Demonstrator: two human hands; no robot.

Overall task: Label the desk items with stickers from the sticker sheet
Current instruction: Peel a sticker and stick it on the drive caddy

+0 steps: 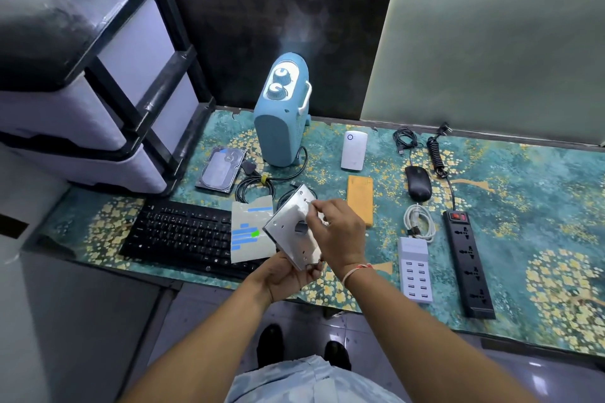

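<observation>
My left hand [288, 278] grips the near lower edge of a flat silver metal drive case [291, 226] and holds it tilted above the desk. My right hand [337, 232] rests on the case's upper face with its fingertips pinched together; whether a sticker is under them I cannot tell. The sticker sheet [250, 232], pale with blue strips and one green one, lies on the right end of the black keyboard [183, 232], just left of the case.
On the patterned desk mat [523, 206] lie a bare hard drive [221, 170], a blue heater [281, 111], a white plug adapter [353, 150], a tan pad [360, 203], a black mouse [417, 188], a white USB hub [414, 268] and a black power strip [468, 265]. A drawer unit [98, 82] stands at left.
</observation>
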